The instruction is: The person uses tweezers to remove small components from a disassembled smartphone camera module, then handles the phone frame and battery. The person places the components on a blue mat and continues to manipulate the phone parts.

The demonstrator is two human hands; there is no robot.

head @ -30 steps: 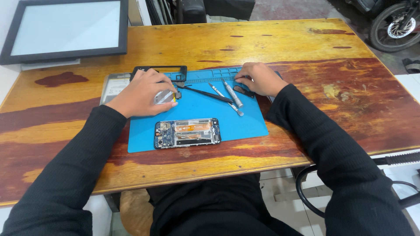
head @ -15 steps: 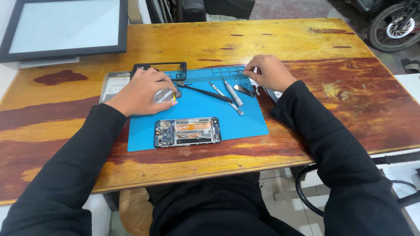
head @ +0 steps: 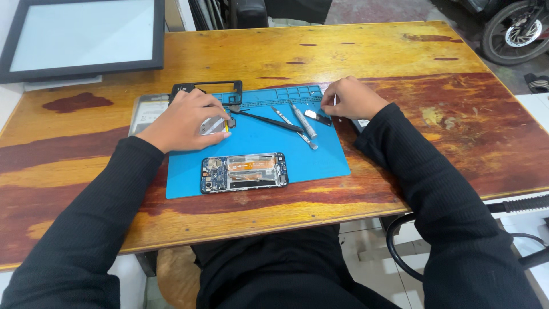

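The left hand (head: 183,119) presses flat on a small silver part (head: 214,125); the right hand (head: 350,98) pinches something tiny. The opened phone (head: 244,171) lies below both; loose tweezers (head: 266,119) between them could get knocked.

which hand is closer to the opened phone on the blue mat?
Left. The left hand rests on the mat just above the opened phone, over its left end. The right hand is farther off, at the mat's upper right corner.
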